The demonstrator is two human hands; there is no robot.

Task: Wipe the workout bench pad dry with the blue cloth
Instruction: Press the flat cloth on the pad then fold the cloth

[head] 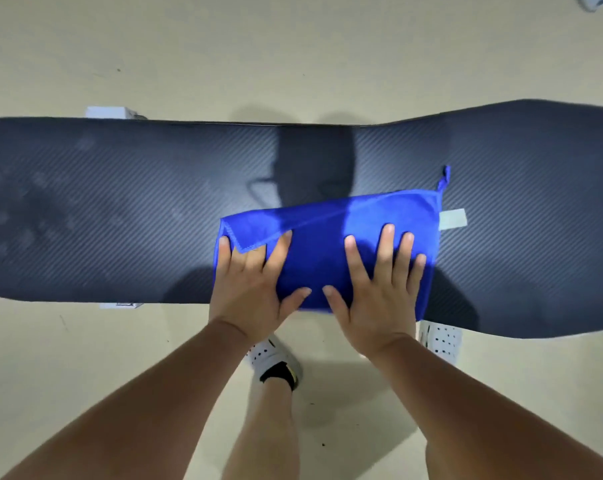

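Observation:
The dark textured workout bench pad (120, 209) runs left to right across the view. A folded blue cloth (327, 230) lies flat on its middle, near the front edge, with a small hanging loop at its far right corner. My left hand (251, 282) presses on the cloth's left part with fingers spread; a folded corner of cloth covers some fingers. My right hand (379, 282) lies flat on the cloth's right part, fingers straight and spread. Faint wet marks show on the left stretch of the pad.
A pale label (453, 219) sticks to the pad just right of the cloth. White bench frame parts (109, 112) show behind and under the pad at left. My feet in white perforated shoes (272, 358) stand on the beige floor in front.

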